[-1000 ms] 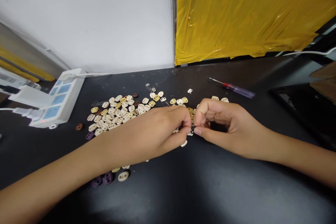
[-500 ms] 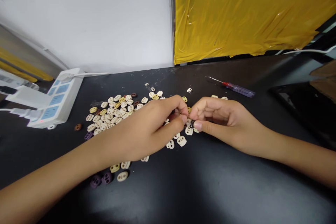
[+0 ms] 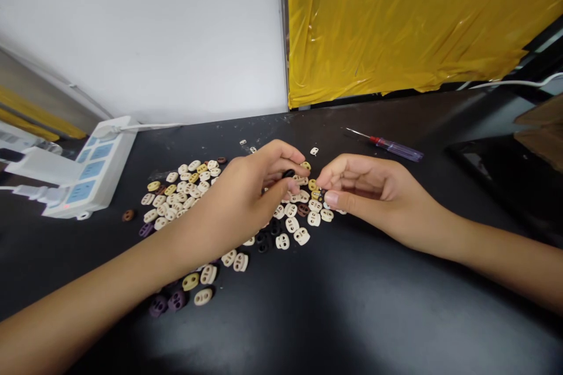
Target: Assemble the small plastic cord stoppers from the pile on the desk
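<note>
Over the pile of small two-hole cord locks point(image 3: 182, 193) is my left hand point(image 3: 250, 193). A black cord lock piece point(image 3: 288, 173) sits between its curled fingers and thumb. To its right, my right hand point(image 3: 373, 199) pinches a small dark part point(image 3: 322, 193) between thumb and index fingertip; the fingers cover most of it. Below the fingertips lie cream cord locks point(image 3: 301, 236), a brown cord lock point(image 3: 303, 210) and a few black cord locks point(image 3: 275, 227). Part of the pile is hidden under my left hand and forearm.
A screwdriver point(image 3: 398, 150) with a clear purple handle lies behind my right hand. On the left stands a white power strip point(image 3: 94, 164) with plugs and cables. Purple cord locks point(image 3: 176, 300) lie near the front. Yellow plastic sheeting point(image 3: 413, 23) and a white panel point(image 3: 145, 29) rise behind the table.
My left hand has moved up and away from my right fingertips, its thumb and fingers parting enough to show the black piece. My right hand keeps its pinch. The view has shifted slightly.
</note>
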A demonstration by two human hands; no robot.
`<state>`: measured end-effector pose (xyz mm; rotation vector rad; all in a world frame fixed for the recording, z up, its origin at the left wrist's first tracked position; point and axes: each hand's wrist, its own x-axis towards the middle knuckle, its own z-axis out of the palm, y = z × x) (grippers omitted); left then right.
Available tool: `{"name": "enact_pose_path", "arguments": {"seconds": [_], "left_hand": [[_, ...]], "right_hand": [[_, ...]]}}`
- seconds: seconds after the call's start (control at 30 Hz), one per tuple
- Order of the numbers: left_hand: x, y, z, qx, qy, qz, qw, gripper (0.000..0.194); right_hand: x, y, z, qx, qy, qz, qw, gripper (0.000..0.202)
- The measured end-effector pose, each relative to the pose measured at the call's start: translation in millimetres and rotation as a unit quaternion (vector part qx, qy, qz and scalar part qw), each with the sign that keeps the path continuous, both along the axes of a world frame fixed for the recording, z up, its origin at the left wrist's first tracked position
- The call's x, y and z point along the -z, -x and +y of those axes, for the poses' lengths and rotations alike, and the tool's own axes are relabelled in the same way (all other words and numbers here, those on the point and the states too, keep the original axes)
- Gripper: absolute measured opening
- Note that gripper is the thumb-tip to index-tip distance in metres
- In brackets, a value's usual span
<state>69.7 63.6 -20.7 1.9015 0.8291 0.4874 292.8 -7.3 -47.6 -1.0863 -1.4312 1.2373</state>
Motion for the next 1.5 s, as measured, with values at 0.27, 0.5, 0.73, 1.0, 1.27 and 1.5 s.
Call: {"name": "enact_pose_path", "arguments": {"seconds": [0.27, 0.5, 0.73, 1.0, 1.27, 1.5], "left_hand": [[-1.6, -3.0, -0.3, -0.037, 0.081, 0.014, 0.996, 0.018], [-3.0, -4.2, 0.7, 0.009, 0.000, 0.018, 1.000, 0.008], [-6.7, 0.0, 3.5, 0.060, -0.059, 0.071, 0.994, 0.023], [-11.3, -0.3, -2.4, 0.018, -0.013, 0.072, 0.997, 0.033], [-11.3, -4.2, -4.0, 0.033, -0.062, 0.104, 0.992, 0.041], [-3.7, -5.1, -1.5, 0.006, 0.028, 0.033, 0.999, 0.015]], "right_hand": [[-0.8, -0.5, 0.3, 0.008, -0.005, 0.004, 1.000, 0.004], [-0.7, -1.7, 0.9, 0.010, -0.008, -0.019, 1.000, 0.005], [-3.1, -1.9, 0.9, 0.021, 0.000, -0.030, 0.999, 0.008], [-3.1, -1.8, 0.3, 0.027, 0.015, -0.013, 0.999, 0.008], [-3.4, -2.7, 1.0, 0.029, 0.000, -0.018, 0.999, 0.007], [-4.0, -4.1, 3.5, 0.027, -0.006, 0.003, 1.000, 0.005]]}}
